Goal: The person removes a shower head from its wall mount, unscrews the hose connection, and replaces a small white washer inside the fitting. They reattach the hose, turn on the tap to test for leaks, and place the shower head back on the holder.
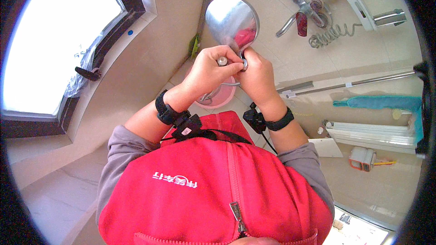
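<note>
In front of my chest I hold a round, mirror-bright chrome piece point(229, 18) that looks like a shower head. My right hand point(259, 73) is closed around its narrow neck. My left hand point(207, 70) is closed too, its thumb and fingertips pinching at a small metal ring point(245, 65) on that neck. A metal hose end point(222, 61) pokes out between the left fingers. Below my hands, a grey hose point(211, 96) hangs over a pink bucket point(227, 96). My palms hide how the neck and ring fit together.
A wall mixer tap point(302, 11) with a coiled hose point(327, 38) is at the upper right, beside a white rack point(356, 0). A metal rail point(363, 81) and a teal cloth point(379, 102) are at the right. A bright window point(50, 41) fills the left.
</note>
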